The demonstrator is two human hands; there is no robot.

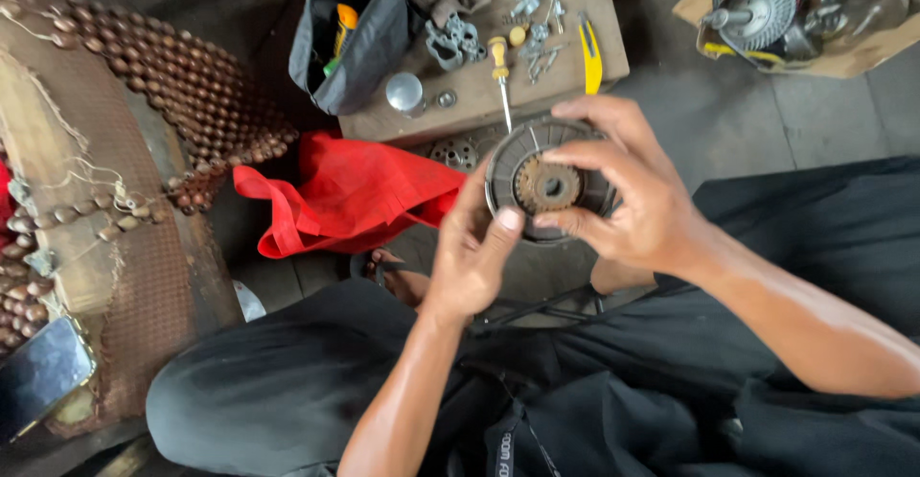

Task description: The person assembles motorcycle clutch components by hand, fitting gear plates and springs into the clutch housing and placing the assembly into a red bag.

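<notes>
Your right hand point(640, 189) curled over the far rim of the round, dark metal disc with a rusty toothed gear at its centre point(547, 182), fingers bent and closed on its edge, index and thumb reaching in toward the gear. Your left hand point(471, 252) gripped the near-left edge of the same disc, thumb pressed flat against its face just below the gear, the other fingers tucked behind where you could not see them. Between the two hands the disc was held up over your lap, tilted toward you, above your black trousers point(316, 372) and just in front of the low wooden board point(565, 79).

On that board lay a screwdriver with a pale wooden handle point(500, 65), a small shiny metal cylinder point(405, 93), a yellow-handled tool point(591, 55) and a scatter of grey metal brackets and bolts point(498, 26). A black fabric pouch point(359, 36) stood open at the board's left corner, with what may have been a yellow can inside, though that was partly hidden. A crumpled red cloth point(350, 194) lay on the floor to the left of the disc, and a mat of brown wooden beads point(187, 84) spread beyond it. A second perforated metal part point(458, 154) showed beside the disc's upper left.
</notes>
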